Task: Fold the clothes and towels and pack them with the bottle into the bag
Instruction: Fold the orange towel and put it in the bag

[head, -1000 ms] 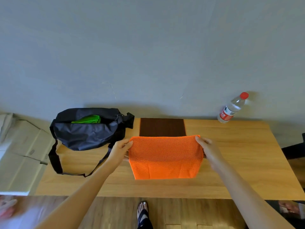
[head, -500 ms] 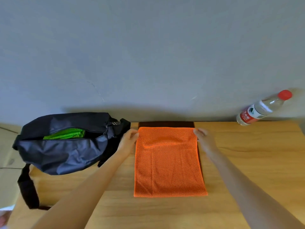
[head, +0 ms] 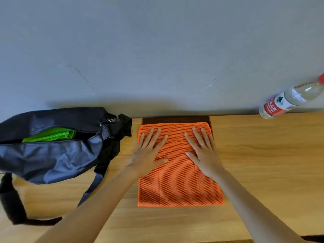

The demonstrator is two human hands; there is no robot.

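The orange mesh towel [head: 178, 165], folded to a flat rectangle, lies on the wooden table [head: 263, 163] right of the open black bag [head: 52, 155], with the left hand [head: 149, 153] and right hand [head: 204, 153] pressed flat on it, fingers spread.

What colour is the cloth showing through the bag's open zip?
Bright green mesh cloth, inside the dark bag; head view.
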